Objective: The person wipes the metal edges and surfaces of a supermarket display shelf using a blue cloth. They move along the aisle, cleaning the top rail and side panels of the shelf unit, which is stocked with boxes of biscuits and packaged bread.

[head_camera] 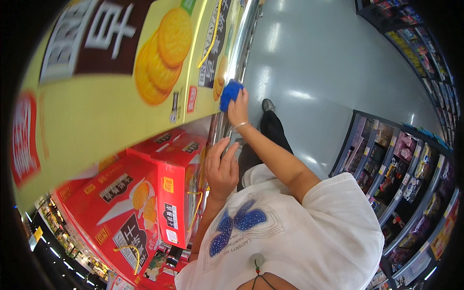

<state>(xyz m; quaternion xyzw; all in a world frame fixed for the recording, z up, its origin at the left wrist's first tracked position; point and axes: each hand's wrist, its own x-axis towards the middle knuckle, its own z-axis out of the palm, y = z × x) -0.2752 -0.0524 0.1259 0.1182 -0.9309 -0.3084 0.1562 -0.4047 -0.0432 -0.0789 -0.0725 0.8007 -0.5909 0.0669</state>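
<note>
My right hand [239,108] holds a bunched blue cloth [230,93] against the shiny metal rail [237,54] at the display's edge, beside a large yellow-green biscuit carton [119,101]. Below and to the left of it in the picture, my left hand [222,168] is raised with its fingers a little apart and nothing in it. It is close to the red biscuit gift boxes [181,174]; whether it touches them or the rail I cannot tell. The cartons bear biscuit pictures and writing, and have yellow cord handles.
A shelving unit of packaged goods [393,159] stands on the right. Further shelves [409,43] curve along the upper right rim. Grey shiny floor [311,72] lies between them and the display, with my shoe [268,105] on it.
</note>
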